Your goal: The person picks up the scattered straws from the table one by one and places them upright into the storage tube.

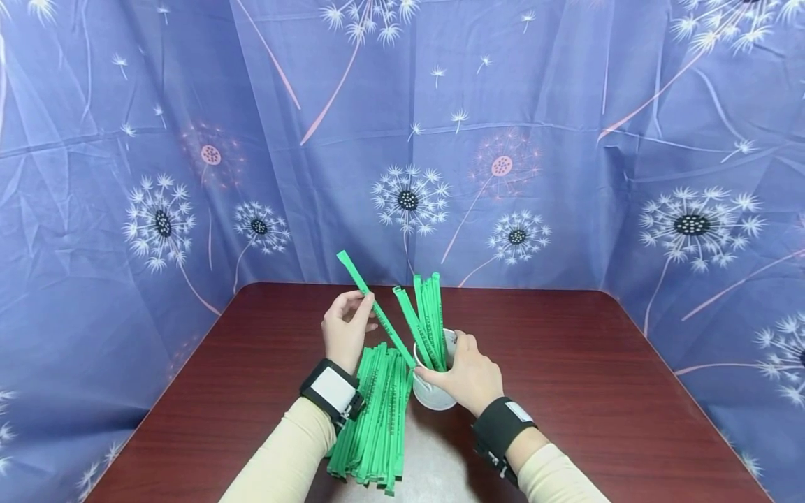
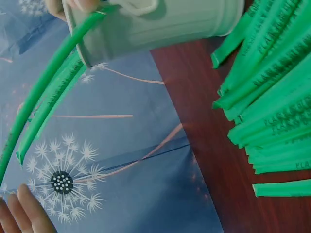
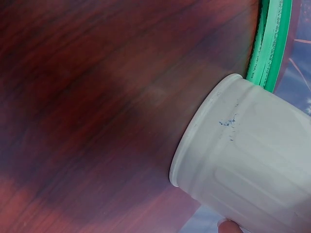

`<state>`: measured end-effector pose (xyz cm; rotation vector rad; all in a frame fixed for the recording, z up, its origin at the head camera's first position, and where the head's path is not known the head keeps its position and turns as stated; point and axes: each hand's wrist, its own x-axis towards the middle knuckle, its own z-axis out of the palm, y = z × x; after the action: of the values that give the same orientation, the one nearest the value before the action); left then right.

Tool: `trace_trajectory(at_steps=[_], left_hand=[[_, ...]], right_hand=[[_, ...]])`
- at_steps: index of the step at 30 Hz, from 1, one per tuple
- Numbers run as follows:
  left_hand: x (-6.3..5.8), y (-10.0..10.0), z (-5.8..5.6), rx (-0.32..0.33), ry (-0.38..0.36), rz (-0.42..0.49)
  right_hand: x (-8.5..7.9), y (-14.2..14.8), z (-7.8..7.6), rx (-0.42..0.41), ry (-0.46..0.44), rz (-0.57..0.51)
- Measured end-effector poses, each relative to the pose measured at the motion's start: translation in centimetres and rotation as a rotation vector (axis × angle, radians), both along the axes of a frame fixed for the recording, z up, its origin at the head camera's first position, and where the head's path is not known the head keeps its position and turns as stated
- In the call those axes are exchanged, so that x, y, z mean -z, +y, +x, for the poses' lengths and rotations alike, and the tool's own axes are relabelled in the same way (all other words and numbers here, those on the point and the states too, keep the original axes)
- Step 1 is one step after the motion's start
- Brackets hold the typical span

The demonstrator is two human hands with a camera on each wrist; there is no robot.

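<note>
My left hand (image 1: 363, 304) pinches one long green strip (image 1: 376, 311) near its middle, and the strip slants from upper left down to the rim of a white cup (image 1: 434, 397). My right hand (image 1: 448, 358) grips that cup from the right, thumb by the strip's lower end. Several more green strips (image 1: 428, 314) stand in the cup. In the left wrist view the cup (image 2: 160, 24) is at the top, the held strip (image 2: 43, 87) curves down from it, and my fingertips (image 2: 24, 213) show at bottom left. The right wrist view shows the cup's wall (image 3: 252, 160) and strips (image 3: 272, 43).
A pile of green strips (image 1: 377, 419) lies on the dark red table (image 1: 566, 363) under my left wrist, seen also as a pile (image 2: 272, 97) in the left wrist view. A blue dandelion-print cloth (image 1: 566, 140) walls off the back and both sides.
</note>
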<state>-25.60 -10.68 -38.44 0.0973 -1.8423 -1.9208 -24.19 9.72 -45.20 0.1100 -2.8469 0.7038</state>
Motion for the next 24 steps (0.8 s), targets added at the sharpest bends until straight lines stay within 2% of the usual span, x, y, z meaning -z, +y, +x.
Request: trace_trajectory(at_steps=[4, 10, 16, 24], left_hand=[[-0.16, 0.07, -0.05, -0.021, 0.026, 0.047], [-0.13, 0.17, -0.12, -0.019, 0.08, 0.117], [-0.26, 0.15, -0.1, -0.024, 0.127, 0.113], [-0.3, 0.4, -0.23, -0.024, 0.12, 0.116]], right_hand=[[-0.03, -0.01, -0.03, 0.002, 0.007, -0.002], [-0.15, -0.02, 0.08, 0.002, 0.013, -0.01], [-0.14, -0.06, 0.1, 0.003, 0.01, -0.013], [-0.05, -0.03, 0.08, 0.009, -0.001, -0.01]])
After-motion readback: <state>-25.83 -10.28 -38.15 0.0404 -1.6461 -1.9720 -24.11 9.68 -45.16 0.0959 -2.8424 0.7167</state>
